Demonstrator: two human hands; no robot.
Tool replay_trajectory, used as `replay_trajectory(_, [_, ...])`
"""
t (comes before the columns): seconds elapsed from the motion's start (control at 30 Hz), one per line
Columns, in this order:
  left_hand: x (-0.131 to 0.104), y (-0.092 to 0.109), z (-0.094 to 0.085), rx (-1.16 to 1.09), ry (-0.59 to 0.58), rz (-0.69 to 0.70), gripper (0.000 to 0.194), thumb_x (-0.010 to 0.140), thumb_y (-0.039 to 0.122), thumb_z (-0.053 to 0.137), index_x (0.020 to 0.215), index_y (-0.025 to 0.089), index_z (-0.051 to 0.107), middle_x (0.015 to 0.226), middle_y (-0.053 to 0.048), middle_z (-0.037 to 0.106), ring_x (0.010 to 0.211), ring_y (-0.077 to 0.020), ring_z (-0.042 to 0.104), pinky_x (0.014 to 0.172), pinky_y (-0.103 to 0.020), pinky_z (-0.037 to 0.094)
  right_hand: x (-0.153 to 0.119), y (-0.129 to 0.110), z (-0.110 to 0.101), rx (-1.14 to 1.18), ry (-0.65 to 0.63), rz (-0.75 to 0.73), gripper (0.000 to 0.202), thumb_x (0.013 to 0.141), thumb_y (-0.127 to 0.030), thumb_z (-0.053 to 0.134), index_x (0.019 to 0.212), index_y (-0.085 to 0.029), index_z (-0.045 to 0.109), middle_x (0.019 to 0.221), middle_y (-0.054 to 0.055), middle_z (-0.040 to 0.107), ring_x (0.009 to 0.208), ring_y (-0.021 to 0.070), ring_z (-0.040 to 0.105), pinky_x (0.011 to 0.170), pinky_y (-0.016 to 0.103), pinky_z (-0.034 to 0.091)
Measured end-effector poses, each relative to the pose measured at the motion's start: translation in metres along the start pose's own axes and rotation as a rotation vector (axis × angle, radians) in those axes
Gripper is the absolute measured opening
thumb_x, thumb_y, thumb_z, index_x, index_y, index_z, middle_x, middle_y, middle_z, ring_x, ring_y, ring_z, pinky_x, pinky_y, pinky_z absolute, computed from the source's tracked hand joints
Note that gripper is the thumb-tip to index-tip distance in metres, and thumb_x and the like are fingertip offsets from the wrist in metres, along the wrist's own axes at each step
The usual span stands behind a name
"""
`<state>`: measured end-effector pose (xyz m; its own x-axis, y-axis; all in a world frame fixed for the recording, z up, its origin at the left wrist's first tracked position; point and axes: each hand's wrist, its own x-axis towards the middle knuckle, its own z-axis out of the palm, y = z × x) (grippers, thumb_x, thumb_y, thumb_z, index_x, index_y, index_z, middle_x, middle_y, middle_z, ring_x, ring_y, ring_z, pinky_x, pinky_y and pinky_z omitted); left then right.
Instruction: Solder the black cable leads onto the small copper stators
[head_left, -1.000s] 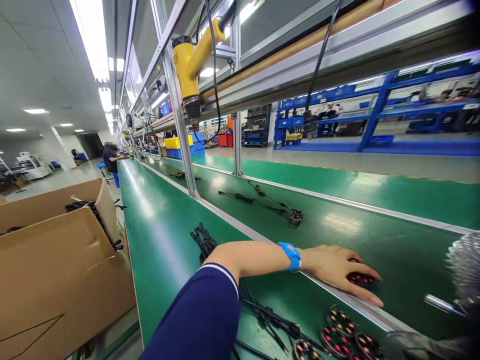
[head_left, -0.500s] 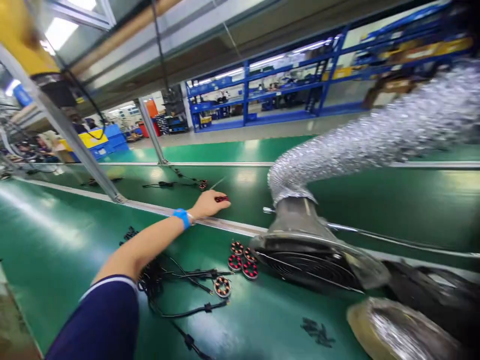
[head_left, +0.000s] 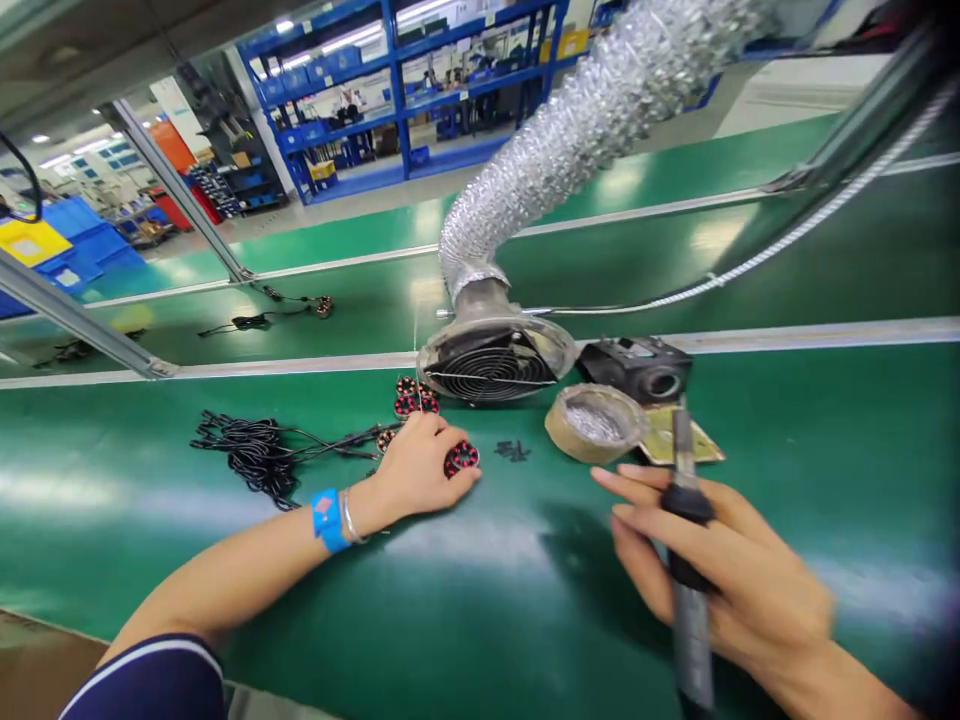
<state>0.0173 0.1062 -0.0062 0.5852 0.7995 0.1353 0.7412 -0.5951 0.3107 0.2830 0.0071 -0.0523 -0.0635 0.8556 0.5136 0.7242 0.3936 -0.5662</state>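
Note:
My left hand [head_left: 421, 462] is closed on a small round motor stator [head_left: 461, 459] with red windings, held low over the green bench. Just behind that hand lie more stators [head_left: 406, 404], and one with copper-coloured windings [head_left: 385, 440] is partly hidden by the fingers. In my right hand [head_left: 750, 575] is a soldering iron [head_left: 686, 510], tilted upright with its metal end upward and its cord side toward me. The iron's tip stands in front of a tan tape roll [head_left: 559, 430] with silvery material inside.
A bundle of black cables [head_left: 255, 450] lies left. Small black pieces [head_left: 512, 451] rest mid-bench. Behind stand a fume extractor [head_left: 495, 365] with a silver duct [head_left: 517, 170], a black holder [head_left: 637, 370] and a yellowish pad [head_left: 701, 440]. Metal posts [head_left: 82, 315] rise at left.
My left hand has come back from the conveyor strip to the near bench with a stator. My right hand has entered view with a soldering iron. The camera view has turned right.

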Motion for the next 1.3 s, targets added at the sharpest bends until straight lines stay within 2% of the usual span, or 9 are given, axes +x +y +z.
replay_trajectory(0.13, [-0.006,-0.004,-0.010,-0.083,0.070,0.028,0.067,0.073,0.045,0.069,0.127,0.010,0.050,0.125,-0.018,0.055,0.118,-0.0307,0.049,0.104,-0.046,0.041,0.014,-0.018,-0.001,-0.065,0.199,-0.361,0.031,0.079,-0.005,0.064,0.101,-0.027,0.063,0.096,0.004,0.074,0.098,0.0236,0.070,0.083,0.042,0.060])
replay_trajectory(0.27, [-0.030,-0.009,-0.028,-0.078,0.194,-0.117,0.047,0.072,0.010,0.056,0.118,0.012,0.050,0.099,-0.009,0.058,0.091,-0.0214,0.058,0.085,-0.038,0.052,0.026,-0.030,0.000,-0.045,0.312,-0.543,0.029,0.078,-0.002,0.063,0.099,-0.021,0.061,0.092,0.009,0.075,0.087,0.0231,0.072,0.079,0.039,0.062])
replay_trajectory(0.47, [-0.040,-0.006,-0.021,0.051,0.213,-0.105,0.023,0.089,0.011,0.043,0.105,0.015,0.059,0.094,-0.009,0.063,0.088,-0.0181,0.062,0.082,-0.032,0.053,0.021,-0.032,0.019,0.074,0.239,-0.540,0.027,0.081,-0.002,0.054,0.101,-0.020,0.056,0.093,0.011,0.074,0.087,0.0211,0.071,0.078,0.040,0.061])
replay_trajectory(0.7, [-0.037,0.018,-0.002,0.138,0.080,-0.101,0.026,0.095,0.019,0.041,0.102,0.018,0.066,0.092,-0.007,0.072,0.085,-0.0199,0.068,0.077,-0.030,0.053,0.009,-0.034,0.034,0.089,0.142,-0.535,0.022,0.082,-0.006,0.051,0.100,-0.018,0.053,0.100,0.013,0.073,0.081,0.0179,0.072,0.071,0.031,0.061])
replay_trajectory(0.8, [-0.048,0.023,-0.003,0.097,-0.035,0.028,0.027,0.096,0.019,0.040,0.101,0.020,0.066,0.088,-0.004,0.070,0.081,-0.0167,0.066,0.074,-0.026,0.052,0.006,-0.036,0.037,0.087,0.104,-0.492,0.024,0.083,-0.009,0.050,0.104,-0.019,0.052,0.101,0.011,0.074,0.081,0.0176,0.072,0.073,0.031,0.061])
replay_trajectory(0.93, [-0.057,0.027,-0.002,-0.134,-0.115,0.234,0.031,0.095,0.015,0.037,0.107,0.018,0.065,0.097,-0.007,0.068,0.089,-0.0159,0.063,0.082,-0.025,0.049,0.006,-0.042,0.038,0.197,-0.081,-0.378,0.036,0.079,-0.014,0.053,0.114,-0.018,0.046,0.117,0.016,0.067,0.105,0.0229,0.067,0.085,0.037,0.058])
replay_trajectory(1.0, [-0.057,0.029,-0.001,-0.247,-0.109,0.167,0.031,0.095,0.016,0.035,0.108,0.017,0.064,0.094,-0.007,0.069,0.086,-0.0153,0.064,0.081,-0.025,0.048,0.007,-0.045,0.039,0.280,-0.180,-0.334,0.040,0.078,-0.012,0.053,0.117,-0.017,0.044,0.119,0.017,0.064,0.109,0.0235,0.065,0.088,0.038,0.056])
replay_trajectory(1.13, [-0.055,0.038,-0.004,-0.247,-0.227,-0.106,0.032,0.098,0.027,0.033,0.098,0.018,0.064,0.079,-0.004,0.068,0.070,-0.0164,0.061,0.067,-0.027,0.042,0.007,-0.046,0.039,0.303,-0.316,-0.299,0.035,0.080,-0.014,0.057,0.114,-0.019,0.046,0.099,0.009,0.066,0.085,0.0199,0.064,0.074,0.034,0.055])
replay_trajectory(1.3, [-0.056,0.045,-0.007,-0.280,-0.401,-0.195,0.027,0.092,0.038,0.045,0.081,0.020,0.062,0.061,0.002,0.057,0.056,-0.0142,0.050,0.055,-0.027,0.029,0.013,-0.047,0.034,0.256,-0.366,-0.313,0.032,0.082,-0.018,0.061,0.110,-0.019,0.047,0.091,0.007,0.063,0.078,0.0187,0.058,0.068,0.030,0.051])
